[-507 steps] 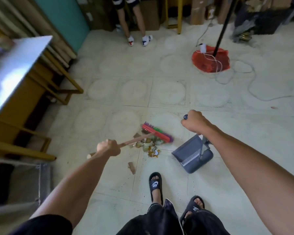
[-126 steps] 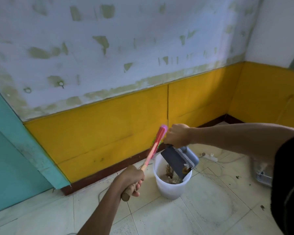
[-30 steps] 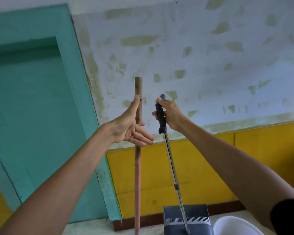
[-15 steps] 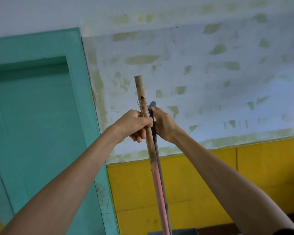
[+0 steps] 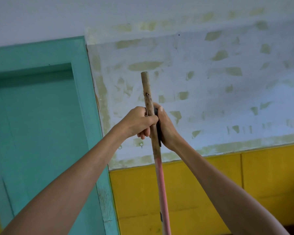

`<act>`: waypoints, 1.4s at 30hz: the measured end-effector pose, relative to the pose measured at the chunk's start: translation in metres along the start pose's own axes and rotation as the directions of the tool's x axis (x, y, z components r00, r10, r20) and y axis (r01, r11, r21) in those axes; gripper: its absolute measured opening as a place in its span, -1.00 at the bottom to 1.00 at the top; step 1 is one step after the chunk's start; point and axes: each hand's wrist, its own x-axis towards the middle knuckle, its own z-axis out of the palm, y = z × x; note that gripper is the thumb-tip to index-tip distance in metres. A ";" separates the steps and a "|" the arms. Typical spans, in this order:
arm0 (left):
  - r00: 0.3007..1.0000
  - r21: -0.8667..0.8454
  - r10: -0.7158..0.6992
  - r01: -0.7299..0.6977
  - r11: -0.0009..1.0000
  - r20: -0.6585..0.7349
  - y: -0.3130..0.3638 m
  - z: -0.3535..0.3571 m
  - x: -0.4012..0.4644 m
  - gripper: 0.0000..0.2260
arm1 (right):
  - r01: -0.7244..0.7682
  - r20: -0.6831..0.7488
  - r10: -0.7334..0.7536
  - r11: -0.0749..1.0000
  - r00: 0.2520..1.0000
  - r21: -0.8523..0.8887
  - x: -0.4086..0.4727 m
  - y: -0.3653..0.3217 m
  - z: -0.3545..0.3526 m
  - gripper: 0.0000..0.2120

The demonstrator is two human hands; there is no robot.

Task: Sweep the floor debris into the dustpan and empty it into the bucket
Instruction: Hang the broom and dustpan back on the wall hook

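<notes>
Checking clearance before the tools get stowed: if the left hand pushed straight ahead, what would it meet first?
Probably the patchy white wall behind the broom handle; left hand looks clear, though depth is unclear.

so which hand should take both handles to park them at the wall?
Left, probably. The left hand is wrapped around the broom handle, in front, with the black dustpan grip pressed right beside it. The right hand covers only that grip, behind the broom.

Two hands (image 5: 153, 122), one broom handle (image 5: 147, 89), one dustpan handle (image 5: 158, 133)
</notes>
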 end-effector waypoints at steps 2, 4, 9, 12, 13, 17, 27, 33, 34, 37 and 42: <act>1.000 0.005 0.013 -0.013 1.000 -0.013 0.000 -0.002 0.000 -0.80 | 0.007 0.054 -0.010 0.999 0.998 0.039 -0.001 -0.005 0.000 -0.49; 0.999 0.007 0.026 -0.026 1.000 -0.020 0.000 -0.003 -0.002 -0.79 | 0.002 0.151 -0.019 0.993 0.988 0.114 -0.005 -0.009 -0.002 -0.60; 0.995 0.035 0.090 -0.088 0.995 -0.052 -0.003 -0.010 -0.006 -0.82 | -0.006 0.338 -0.039 0.991 0.940 0.131 -0.009 -0.020 -0.009 -0.47; 0.991 0.035 0.111 -0.108 0.993 -0.074 -0.004 -0.012 -0.005 -0.80 | 0.017 0.378 -0.028 0.999 0.925 0.031 -0.009 -0.022 -0.008 -0.41; 0.990 0.039 0.113 -0.110 0.993 -0.084 -0.005 -0.012 -0.004 -0.82 | 0.041 0.385 -0.037 0.999 0.922 -0.001 -0.011 -0.021 -0.006 -0.41; 0.988 0.067 0.107 -0.100 0.993 -0.108 -0.010 -0.012 -0.001 -0.86 | 0.064 0.357 -0.021 0.992 0.934 -0.109 -0.014 -0.017 -0.003 -0.38; 0.915 -0.260 0.167 -0.273 0.926 -0.366 -0.025 0.014 -0.005 -0.68 | 0.198 0.169 -0.163 0.956 0.972 -0.216 -0.006 -0.016 0.017 -0.61; 0.590 -0.268 -0.017 -0.339 0.902 -0.807 -0.054 0.044 -0.009 -0.69 | 0.123 0.097 -0.099 0.948 0.990 -0.295 0.002 -0.011 0.016 -0.53; 0.604 -0.247 -0.015 -0.303 0.920 -0.797 -0.060 0.050 -0.011 -0.66 | 0.104 0.072 -0.086 0.950 0.994 -0.294 0.004 -0.010 0.014 -0.53; 0.778 -0.333 -0.073 -0.180 0.926 -0.624 -0.073 0.080 -0.019 -0.50 | 0.087 0.009 -0.087 0.964 0.996 -0.252 0.011 -0.012 0.016 -0.55; 0.881 -0.579 -0.210 -0.085 0.811 -0.423 -0.064 0.112 -0.020 -0.47 | 0.086 -0.068 -0.107 0.963 0.992 -0.257 0.026 -0.022 0.025 -0.65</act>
